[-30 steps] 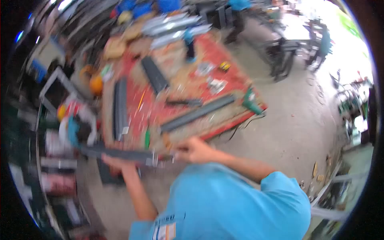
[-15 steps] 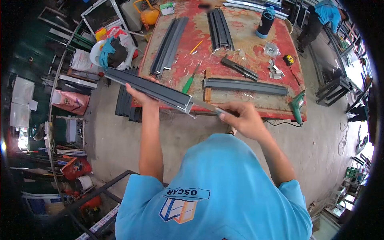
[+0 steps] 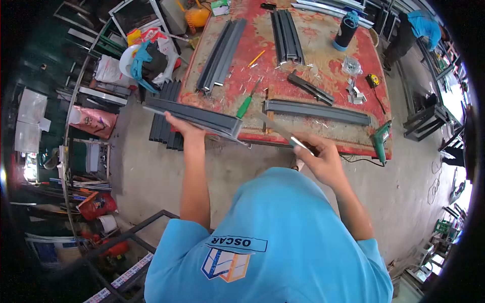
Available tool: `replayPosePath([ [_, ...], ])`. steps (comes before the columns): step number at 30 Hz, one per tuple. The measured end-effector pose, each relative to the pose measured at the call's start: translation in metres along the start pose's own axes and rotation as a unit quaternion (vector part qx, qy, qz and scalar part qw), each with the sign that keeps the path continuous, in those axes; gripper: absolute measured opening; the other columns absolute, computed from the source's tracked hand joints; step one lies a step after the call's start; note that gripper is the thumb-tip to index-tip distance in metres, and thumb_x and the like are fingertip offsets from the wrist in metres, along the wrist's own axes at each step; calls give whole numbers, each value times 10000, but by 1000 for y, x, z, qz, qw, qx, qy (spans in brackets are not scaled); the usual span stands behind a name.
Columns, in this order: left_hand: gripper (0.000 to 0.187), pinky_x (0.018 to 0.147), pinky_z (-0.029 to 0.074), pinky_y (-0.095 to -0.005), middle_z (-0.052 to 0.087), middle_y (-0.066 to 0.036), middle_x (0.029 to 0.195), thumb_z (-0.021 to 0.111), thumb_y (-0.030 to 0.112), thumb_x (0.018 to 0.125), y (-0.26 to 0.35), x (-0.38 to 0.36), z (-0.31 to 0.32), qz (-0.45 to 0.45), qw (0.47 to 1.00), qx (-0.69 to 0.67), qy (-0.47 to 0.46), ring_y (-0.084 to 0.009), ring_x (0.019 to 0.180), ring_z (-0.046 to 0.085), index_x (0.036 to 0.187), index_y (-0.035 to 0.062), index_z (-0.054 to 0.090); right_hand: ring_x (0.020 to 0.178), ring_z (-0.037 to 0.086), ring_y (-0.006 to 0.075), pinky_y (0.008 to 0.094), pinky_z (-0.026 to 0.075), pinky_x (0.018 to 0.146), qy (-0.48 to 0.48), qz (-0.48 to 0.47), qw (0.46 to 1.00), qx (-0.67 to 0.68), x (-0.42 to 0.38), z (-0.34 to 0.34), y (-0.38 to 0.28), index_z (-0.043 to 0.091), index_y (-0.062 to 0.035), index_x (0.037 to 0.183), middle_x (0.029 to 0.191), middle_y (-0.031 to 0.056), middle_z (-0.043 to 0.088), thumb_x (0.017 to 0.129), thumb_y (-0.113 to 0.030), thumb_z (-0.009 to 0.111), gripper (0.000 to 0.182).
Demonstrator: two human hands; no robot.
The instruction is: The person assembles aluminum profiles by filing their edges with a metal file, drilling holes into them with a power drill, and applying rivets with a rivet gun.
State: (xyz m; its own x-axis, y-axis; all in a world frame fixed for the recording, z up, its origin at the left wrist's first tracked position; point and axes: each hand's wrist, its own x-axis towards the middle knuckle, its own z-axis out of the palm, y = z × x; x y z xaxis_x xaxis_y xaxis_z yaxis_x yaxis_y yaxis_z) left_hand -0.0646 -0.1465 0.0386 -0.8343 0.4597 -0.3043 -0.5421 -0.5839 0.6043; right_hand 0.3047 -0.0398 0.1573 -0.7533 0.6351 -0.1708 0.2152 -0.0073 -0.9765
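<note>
My left hand (image 3: 188, 129) is closed around a dark grey metal profile (image 3: 197, 115), gripping it from below near the table's front left edge. The profile slants down to the right, and its cut end faces my right hand. In my right hand (image 3: 321, 159) is a long flat metal blade (image 3: 279, 130), its tip pointing up and left, apart from the profile's end. Its handle is mostly hidden by my fingers. Just beyond lie a green-handled tool (image 3: 244, 107) and another grey profile (image 3: 318, 111), which rests beside a small wooden strip (image 3: 270, 101).
The red table (image 3: 247, 30) carries stacked profiles (image 3: 222, 55), a dark metal piece (image 3: 310, 88), a pencil (image 3: 256, 58), a bottle (image 3: 345, 33), a tape measure (image 3: 373, 81) and metal brackets (image 3: 355, 93). A green corded tool (image 3: 381, 139) lies at the right corner. Another person (image 3: 419, 30) bends at far right.
My right hand has drawn the blade back to the right and slightly down, away from the profile's end. The profile has tilted a little in my left hand.
</note>
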Motion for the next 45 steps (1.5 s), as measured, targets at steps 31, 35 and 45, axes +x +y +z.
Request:
replayPosePath([
  [31, 718, 610, 538, -421, 609, -105, 742, 230, 763, 883, -12, -14, 26, 35, 992, 54, -105, -270, 693, 619, 904, 119, 546, 991, 635, 185, 340, 498, 873, -51, -67, 993, -80, 22, 21, 18, 627, 56, 1196, 1100, 143, 697, 888, -85, 631, 338],
  [35, 798, 768, 531, -502, 646, -108, 900, 251, 775, 870, 32, 16, -20, -12, 1000, -21, 5, -310, 867, 614, 1018, 64, 581, 957, 650, 194, 344, 500, 858, 1, 9, 999, -50, 0, -32, 10, 594, 15, 1274, 1059, 142, 700, 889, -92, 636, 402],
  [45, 721, 814, 535, -519, 671, -113, 965, 259, 670, 934, 39, -3, -19, -69, 994, -63, 51, -315, 918, 632, 1047, 46, 603, 802, 644, 317, 410, 539, 736, -43, -292, 936, -191, 11, 37, -7, 532, -125, 1377, 943, 154, 644, 863, -57, 625, 528],
])
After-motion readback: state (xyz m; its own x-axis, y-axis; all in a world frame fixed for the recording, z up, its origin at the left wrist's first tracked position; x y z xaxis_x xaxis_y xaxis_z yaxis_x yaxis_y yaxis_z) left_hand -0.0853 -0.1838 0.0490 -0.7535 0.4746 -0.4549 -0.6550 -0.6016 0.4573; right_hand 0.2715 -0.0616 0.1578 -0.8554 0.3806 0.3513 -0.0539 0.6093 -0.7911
